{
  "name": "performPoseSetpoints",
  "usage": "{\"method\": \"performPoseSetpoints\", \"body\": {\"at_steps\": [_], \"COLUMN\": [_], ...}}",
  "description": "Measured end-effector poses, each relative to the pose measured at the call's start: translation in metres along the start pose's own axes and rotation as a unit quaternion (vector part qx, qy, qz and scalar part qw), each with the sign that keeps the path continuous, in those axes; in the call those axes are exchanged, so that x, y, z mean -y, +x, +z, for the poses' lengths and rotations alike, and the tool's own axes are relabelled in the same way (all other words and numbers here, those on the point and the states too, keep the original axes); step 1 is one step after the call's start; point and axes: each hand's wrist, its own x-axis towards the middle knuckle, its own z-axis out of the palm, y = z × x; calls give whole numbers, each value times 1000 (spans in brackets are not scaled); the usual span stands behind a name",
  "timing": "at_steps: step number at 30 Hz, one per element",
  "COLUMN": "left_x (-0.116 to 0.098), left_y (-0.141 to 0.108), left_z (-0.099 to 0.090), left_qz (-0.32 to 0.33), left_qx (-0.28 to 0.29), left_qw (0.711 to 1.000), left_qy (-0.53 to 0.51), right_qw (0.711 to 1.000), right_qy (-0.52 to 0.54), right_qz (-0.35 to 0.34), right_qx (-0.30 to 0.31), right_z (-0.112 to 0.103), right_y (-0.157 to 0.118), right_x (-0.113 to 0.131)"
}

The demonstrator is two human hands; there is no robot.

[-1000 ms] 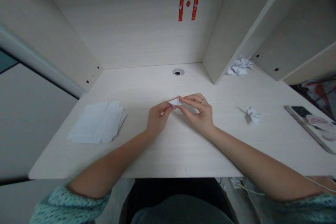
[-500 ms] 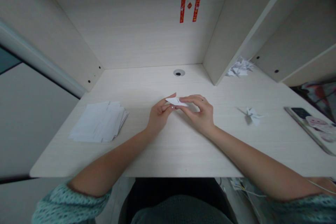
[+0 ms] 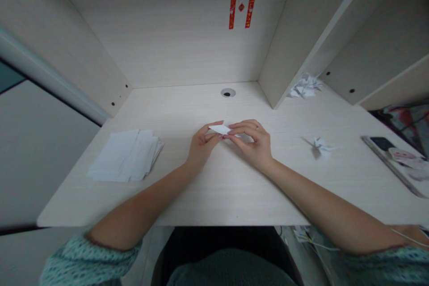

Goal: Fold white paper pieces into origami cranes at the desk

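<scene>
A small folded piece of white paper (image 3: 219,129) is held between my two hands, just above the middle of the desk. My left hand (image 3: 203,140) pinches its left part, with the thumb below and a finger along the far side. From the other side, my right hand (image 3: 251,136) grips the right end between thumb and fingertips, hiding part of it. The visible part of the paper is flat and pointed at the left. A folded paper crane (image 3: 322,145) sits on the desk to the right of my right hand.
A stack of white paper sheets (image 3: 122,156) lies at the left of the desk (image 3: 214,192). Several folded white paper pieces (image 3: 305,86) are piled behind the upright divider (image 3: 291,53). A phone in a decorated case (image 3: 395,161) rests at the right. A cable hole (image 3: 228,93) is at the back.
My right fingers have shifted slightly on the folded paper, and more of them now curl over its right end. Both hands stay in nearly the same place.
</scene>
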Motion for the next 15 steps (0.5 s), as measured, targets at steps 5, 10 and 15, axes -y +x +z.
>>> {"method": "performPoseSetpoints", "body": {"at_steps": [5, 10, 15], "left_x": [4, 0, -2], "left_y": [2, 2, 2], "left_z": [-4, -4, -3], "left_qz": [21, 30, 23], "left_qx": [-2, 6, 8], "left_qw": [998, 997, 997], "left_qy": [52, 66, 76], "right_qw": [1000, 999, 999], "right_qy": [13, 5, 22], "right_qz": [-27, -33, -28], "right_qx": [6, 9, -6], "right_z": [0, -1, -2], "right_y": [0, -2, 0], "right_x": [0, -3, 0]}}
